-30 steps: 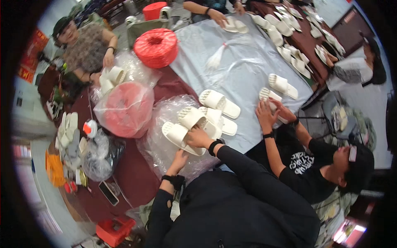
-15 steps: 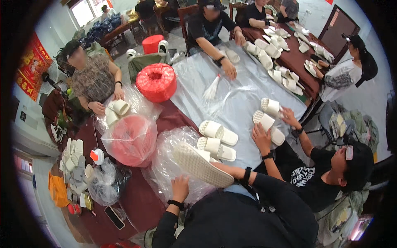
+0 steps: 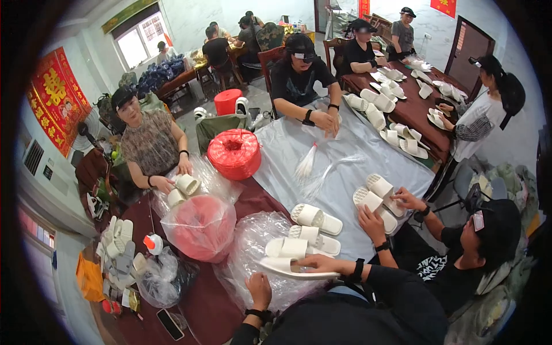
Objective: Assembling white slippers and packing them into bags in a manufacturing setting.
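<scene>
My right hand grips a cream slide sandal, held nearly level, sole down, with the fingers at its foot opening. Just beyond it lies another cream slide, partly overlapped by the held one. Two more slides, an upper one and a lower one, rest side by side on the grey sheet. At the near edge of a pile of clear plastic bags, my left hand is curled closed. Whether plastic is between its fingers is hidden.
A bag-wrapped pink roll and a red twine roll stand on the table. A co-worker's hand touches a pair of slides at right. A phone lies at lower left. Other people sit around the tables.
The slide in my right hand has turned from showing its sole to lying nearly level. My left hand's spread fingers have curled in. The co-worker across has brought both hands together. The view has tilted up.
</scene>
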